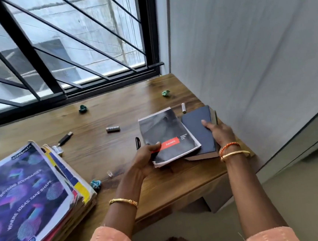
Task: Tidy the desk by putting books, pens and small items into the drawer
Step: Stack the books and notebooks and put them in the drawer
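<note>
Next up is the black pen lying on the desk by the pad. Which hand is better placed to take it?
Left, probably. The left hand grips the pad right beside the black pen; the right hand holds the dark book beyond the pad. Both hands are occupied.

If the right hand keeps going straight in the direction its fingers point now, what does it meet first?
The right hand points up-left across the dark blue hardcover book it holds. Beyond the book's far edge, the small white cylindrical battery on the wooden desk probably comes first, though depth is unclear.
</note>
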{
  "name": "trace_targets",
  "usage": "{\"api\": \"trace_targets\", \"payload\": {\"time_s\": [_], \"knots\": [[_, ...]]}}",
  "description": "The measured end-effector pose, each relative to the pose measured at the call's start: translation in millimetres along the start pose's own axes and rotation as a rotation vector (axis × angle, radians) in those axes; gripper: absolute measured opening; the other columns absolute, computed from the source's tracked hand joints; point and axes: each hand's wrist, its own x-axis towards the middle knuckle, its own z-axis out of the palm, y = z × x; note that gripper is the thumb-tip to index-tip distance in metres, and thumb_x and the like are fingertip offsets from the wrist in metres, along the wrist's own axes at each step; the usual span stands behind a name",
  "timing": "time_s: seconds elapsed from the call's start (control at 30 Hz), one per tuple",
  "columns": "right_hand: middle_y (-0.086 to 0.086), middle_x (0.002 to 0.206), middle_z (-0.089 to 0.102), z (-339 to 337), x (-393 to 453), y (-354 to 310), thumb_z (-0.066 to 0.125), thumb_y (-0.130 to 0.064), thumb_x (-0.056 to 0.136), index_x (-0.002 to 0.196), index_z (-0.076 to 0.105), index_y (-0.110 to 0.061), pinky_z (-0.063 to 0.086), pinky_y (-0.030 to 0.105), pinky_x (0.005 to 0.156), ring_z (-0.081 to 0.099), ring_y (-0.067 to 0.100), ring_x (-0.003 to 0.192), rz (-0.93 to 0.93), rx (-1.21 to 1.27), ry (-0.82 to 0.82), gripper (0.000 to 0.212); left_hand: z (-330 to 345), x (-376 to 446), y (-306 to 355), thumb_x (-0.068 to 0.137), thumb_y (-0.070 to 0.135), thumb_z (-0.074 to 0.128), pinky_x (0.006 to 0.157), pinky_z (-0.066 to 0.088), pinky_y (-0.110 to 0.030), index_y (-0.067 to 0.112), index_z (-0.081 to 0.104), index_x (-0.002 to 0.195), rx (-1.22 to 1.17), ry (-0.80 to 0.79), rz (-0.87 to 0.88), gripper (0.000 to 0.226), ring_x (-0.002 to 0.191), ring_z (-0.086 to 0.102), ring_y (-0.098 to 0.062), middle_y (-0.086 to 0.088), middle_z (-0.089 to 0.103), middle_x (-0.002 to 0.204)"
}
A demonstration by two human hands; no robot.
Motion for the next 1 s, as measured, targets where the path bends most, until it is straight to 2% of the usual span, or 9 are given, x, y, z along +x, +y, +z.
{"api": "trace_targets", "payload": {"time_s": [0.1, 0.2, 0.37, 0.47, 0.53, 0.63, 0.7, 0.8, 1.0], "knots": [[0.009, 0.094, 0.066, -17.0, -16.7, -28.2, 0.075, -0.047, 0.069, 0.086, 0.062, -0.012, 0.049, 0.033, 0.07, 0.062, 0.027, 0.087, -0.157, -0.27, 0.081, 0.041, -13.3, -4.6, 1.5, 0.089, -0.006, 0.054, 0.043, 0.05, -0.017, 0.001, 0.06, 0.08, 0.187, 0.078, 0.037, 0.013, 0.044, 0.062, -0.008, -0.005, 0.066, 0.061], [0.009, 0.089, 0.065, -32.1, -29.4, -55.1, 0.07, -0.05, 0.073, 0.082, 0.063, -0.008, 0.046, 0.034, 0.069, 0.06, 0.029, 0.084, -0.217, -0.329, 0.048, 0.043, -11.5, -9.1, -3.0, 0.082, -0.009, 0.063, 0.05, 0.055, -0.023, -0.008, 0.059, 0.105, 0.25, 0.108, 0.024, 0.023, 0.059, 0.067, -0.017, -0.013, 0.067, 0.079], [0.013, 0.095, 0.072, -6.5, -27.0, -49.5, 0.071, -0.034, 0.077, 0.096, 0.07, -0.006, 0.056, 0.04, 0.081, 0.069, 0.027, 0.084, 0.037, 0.048, -0.298, 0.034, 7.0, -1.6, -17.5, 0.075, -0.002, 0.073, 0.082, 0.054, -0.033, 0.003, 0.057, 0.109, 0.478, 0.195, 0.157, 0.038, 0.091, 0.065, -0.022, -0.01, 0.068, 0.104], [0.008, 0.082, 0.073, 15.8, -28.8, -28.8, 0.061, -0.029, 0.088, 0.088, 0.068, -0.008, 0.057, 0.031, 0.071, 0.069, 0.021, 0.071, 0.197, 0.105, -0.49, 0.023, 6.4, -9.2, -18.9, 0.081, 0.026, 0.072, 0.075, 0.047, -0.028, 0.015, 0.053, 0.104, 0.858, 0.308, 0.245, 0.032, 0.089, 0.06, -0.017, 0.002, 0.06, 0.095], [0.01, 0.085, 0.073, 32.6, -22.7, -8.2, 0.061, -0.027, 0.089, 0.081, 0.065, -0.009, 0.057, 0.03, 0.066, 0.067, 0.02, 0.068, 0.224, 0.074, -0.451, 0.02, -3.6, -14.1, -18.5, 0.081, 0.035, 0.065, 0.072, 0.045, -0.03, 0.016, 0.052, 0.11, 1.122, 0.361, 0.248, 0.038, 0.094, 0.06, -0.022, 0.0, 0.057, 0.097], [0.014, 0.108, 0.069, 50.0, 0.9, 14.2, 0.068, -0.038, 0.079, 0.081, 0.066, -0.009, 0.054, 0.045, 0.088, 0.067, 0.028, 0.087, 0.129, -0.135, -0.311, 0.029, -13.8, -18.4, -20.9, 0.075, 0.022, 0.05, 0.088, 0.053, -0.04, 0.027, 0.05, 0.126, 1.22, 0.261, 0.214, 0.052, 0.102, 0.062, -0.028, -0.007, 0.061, 0.113], [0.015, 0.117, 0.065, 56.2, 7.6, 21.1, 0.062, -0.048, 0.078, 0.094, 0.069, -0.006, 0.046, 0.046, 0.099, 0.061, 0.033, 0.106, 0.051, -0.352, -0.247, 0.046, -15.8, -21.1, -23.7, 0.075, 0.015, 0.048, 0.096, 0.049, -0.04, 0.031, 0.046, 0.132, 1.25, 0.243, 0.231, 0.059, 0.108, 0.06, -0.028, -0.009, 0.056, 0.122], [0.016, 0.135, 0.048, 61.6, 5.5, 24.8, 0.044, -0.046, 0.093, 0.117, 0.065, -0.015, 0.028, 0.042, 0.109, 0.038, 0.036, 0.128, -0.115, -0.635, -0.15, 0.044, -9.8, -25.6, -25.3, 0.085, 0.009, 0.051, 0.099, 0.042, -0.036, 0.02, 0.038, 0.14, 1.354, 0.256, 0.25, 0.058, 0.112, 0.054, -0.031, -0.013, 0.044, 0.125], [0.015, 0.127, 0.054, 65.3, -7.2, 36.8, 0.045, -0.044, 0.093, 0.117, 0.064, -0.021, 0.035, 0.047, 0.104, 0.044, 0.034, 0.122, -0.263, -0.661, -0.011, 0.038, -8.1, -44.6, -39.5, 0.087, 0.011, 0.053, 0.097, 0.043, -0.036, 0.014, 0.044, 0.133, 1.34, 0.278, 0.416, 0.047, 0.11, 0.052, -0.029, -0.011, 0.045, 0.121]]}}
